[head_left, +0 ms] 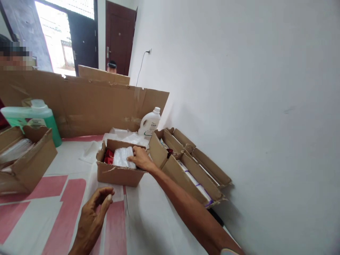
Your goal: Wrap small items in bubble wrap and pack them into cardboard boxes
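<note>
My right hand [142, 158] reaches into an open cardboard box [120, 176] in the middle of the table. Its fingers and thumb are closed on the edge of a bubble-wrapped packet [121, 157]; what the wrap contains cannot be made out. Beside the packet, at the box's left end, lies a shiny red packet [108, 156]. My left hand [97, 209] hovers above the table in front of the box, apart from it. Its fingers are loosely curled with a gap to the thumb, and nothing is in them.
Cardboard boxes with packets [191, 175] stand at right against the white wall. Another box [39, 161] and a green-liquid jug [50, 122] are at left. Behind are clear plastic wrap [123, 135], a white bottle [151, 122] and a cardboard partition [92, 109], with two people beyond.
</note>
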Tool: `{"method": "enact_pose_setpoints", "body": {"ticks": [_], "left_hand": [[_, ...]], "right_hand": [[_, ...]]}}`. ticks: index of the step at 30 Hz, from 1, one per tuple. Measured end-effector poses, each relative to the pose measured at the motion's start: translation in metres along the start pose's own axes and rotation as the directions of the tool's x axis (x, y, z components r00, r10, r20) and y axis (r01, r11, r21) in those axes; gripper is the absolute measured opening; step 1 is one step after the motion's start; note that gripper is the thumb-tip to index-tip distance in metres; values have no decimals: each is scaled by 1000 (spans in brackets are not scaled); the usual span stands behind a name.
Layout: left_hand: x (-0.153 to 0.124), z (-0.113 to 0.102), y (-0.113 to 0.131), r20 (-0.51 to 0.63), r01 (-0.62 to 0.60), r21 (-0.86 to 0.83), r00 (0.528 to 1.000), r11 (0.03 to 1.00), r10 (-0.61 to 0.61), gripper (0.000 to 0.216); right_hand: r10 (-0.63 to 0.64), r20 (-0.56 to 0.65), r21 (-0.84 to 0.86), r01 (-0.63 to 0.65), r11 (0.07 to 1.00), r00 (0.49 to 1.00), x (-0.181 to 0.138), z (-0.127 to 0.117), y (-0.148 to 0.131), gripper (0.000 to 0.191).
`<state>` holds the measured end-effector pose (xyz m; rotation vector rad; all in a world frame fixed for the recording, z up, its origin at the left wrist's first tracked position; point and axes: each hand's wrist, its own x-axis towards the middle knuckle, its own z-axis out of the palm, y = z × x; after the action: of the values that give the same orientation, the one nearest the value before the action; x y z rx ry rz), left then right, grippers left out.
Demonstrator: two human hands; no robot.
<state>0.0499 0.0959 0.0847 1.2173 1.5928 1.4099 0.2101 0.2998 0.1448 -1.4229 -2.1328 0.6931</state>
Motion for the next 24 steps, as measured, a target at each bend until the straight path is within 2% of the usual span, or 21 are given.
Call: {"method": "enact_pose_setpoints", "body": {"ticks": [5, 7, 10, 13, 17, 20, 22, 24], "left_hand": [[4, -9, -11, 3, 36, 17, 999, 999, -36, 49], [4, -13, -14, 0, 38, 26, 999, 999, -38, 50], [5, -17, -19, -10, 38, 30, 999, 999, -38, 49], [4, -17, -24, -13, 46, 26, 999, 999, -46, 49], [2, -14, -26, 1, 60, 24, 998, 998, -60, 50], [2, -15, -24, 0, 60, 31, 998, 998, -60, 51], [6, -18, -25, -37, 51, 47, 998, 998, -50, 51], [16, -21, -30, -120, 43, 57, 992, 997, -36, 54]], "right_hand": [[78, 127, -248, -45, 968, 989, 16, 3, -5, 31], [71, 111, -307, -34, 951, 991, 16, 0, -10, 28], [21, 21, -358, -12, 934, 1000, 8, -6, -19, 21], [-61, -19, -356, 50, 933, 998, -1, -8, -25, 16], [-223, 161, -238, 258, 936, 961, -3, -1, -31, 8], [-304, 255, -136, 345, 929, 918, -5, -7, -31, 10], [-338, 172, -83, 355, 931, 925, -15, -21, -26, 11], [-312, -86, 7, 314, 949, 946, -34, -35, -15, 15]]}}
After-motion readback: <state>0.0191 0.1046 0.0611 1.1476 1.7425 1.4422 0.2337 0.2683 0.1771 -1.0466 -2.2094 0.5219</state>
